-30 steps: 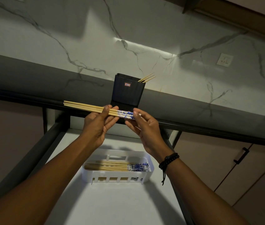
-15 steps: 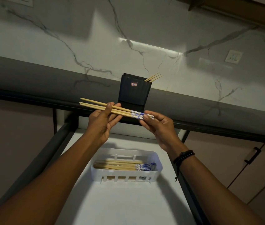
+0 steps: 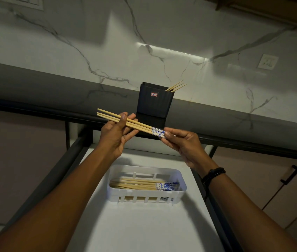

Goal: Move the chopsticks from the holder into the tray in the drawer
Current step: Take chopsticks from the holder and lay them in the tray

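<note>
A bundle of wooden chopsticks (image 3: 140,127) with blue-and-white patterned ends lies across both my hands, above the open drawer. My left hand (image 3: 115,135) grips the plain middle of the bundle. My right hand (image 3: 182,144) pinches the patterned ends. Behind them, on the grey counter, stands the black holder (image 3: 154,100) with a few chopstick tips (image 3: 176,86) sticking out at its right corner. Below my hands, the white slotted tray (image 3: 146,196) sits in the drawer with several chopsticks (image 3: 138,185) lying flat in it.
The white drawer floor (image 3: 144,228) is framed by dark rails on both sides. A marble backsplash with a wall socket (image 3: 267,61) rises behind the counter. Beige cabinet doors with a black handle (image 3: 289,174) are at the right.
The held bundle has tilted, its patterned ends dropping to the right, and both hands have shifted slightly right in the frame. The view has tipped down a little.
</note>
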